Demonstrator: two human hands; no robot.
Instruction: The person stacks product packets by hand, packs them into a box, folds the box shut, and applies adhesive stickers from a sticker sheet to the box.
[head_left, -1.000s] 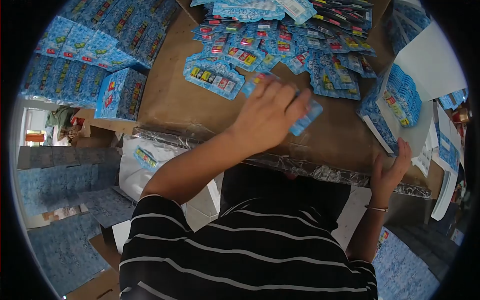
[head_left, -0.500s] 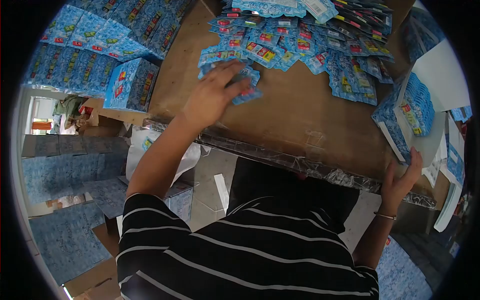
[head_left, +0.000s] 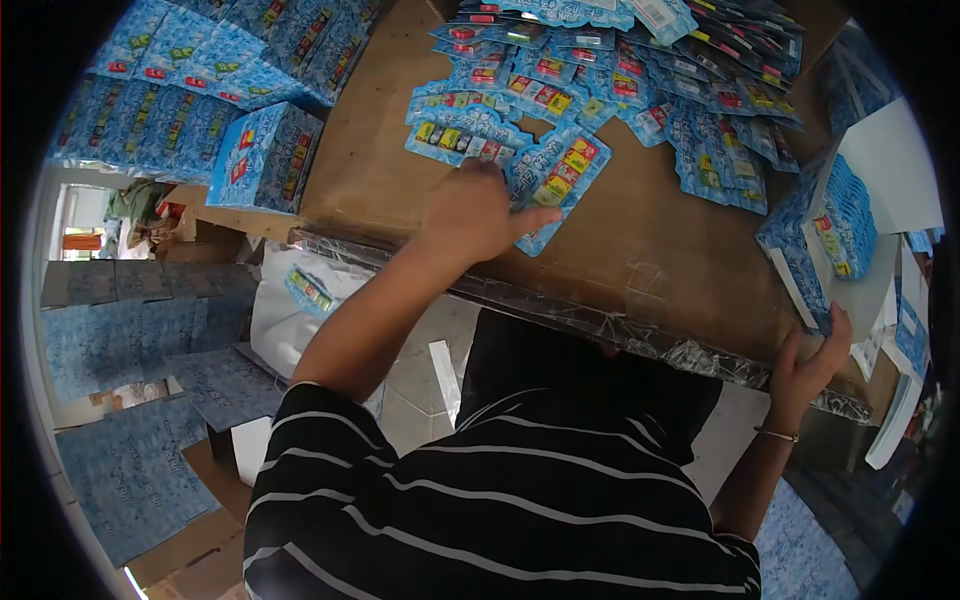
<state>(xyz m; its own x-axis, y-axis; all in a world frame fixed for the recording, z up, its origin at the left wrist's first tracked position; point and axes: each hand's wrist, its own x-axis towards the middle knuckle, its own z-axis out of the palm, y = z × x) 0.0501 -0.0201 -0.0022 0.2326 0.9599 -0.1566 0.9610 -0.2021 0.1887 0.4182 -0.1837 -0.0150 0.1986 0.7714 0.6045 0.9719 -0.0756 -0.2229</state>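
Note:
My left hand (head_left: 468, 215) is over flat blue packets on the cardboard-topped table. Its thumb stretches across the lower edge of a blue packet with red and yellow pictures (head_left: 558, 185); the fingers bend down out of sight beside a neighbouring blue packet (head_left: 445, 138). I see no firm grip there. At the table's front right, my right hand (head_left: 808, 362) rests by the near corner of an open carton (head_left: 785, 280), thumb and forefinger apart and touching it. A row of blue packets (head_left: 848, 225) stands inside this tilted carton, whose white flap (head_left: 890, 165) is raised.
A large spread heap of blue packets (head_left: 690, 85) covers the back of the table (head_left: 640, 220). Blue printed cartons (head_left: 265, 155) are stacked at the left. Torn clear film wraps the front edge (head_left: 640, 335). A white sack (head_left: 285, 325) hangs below left.
My left hand has moved right and nearer the table's front edge. The packet that was blurred under it now lies flat and turned, its printed side in view. My right hand has barely moved.

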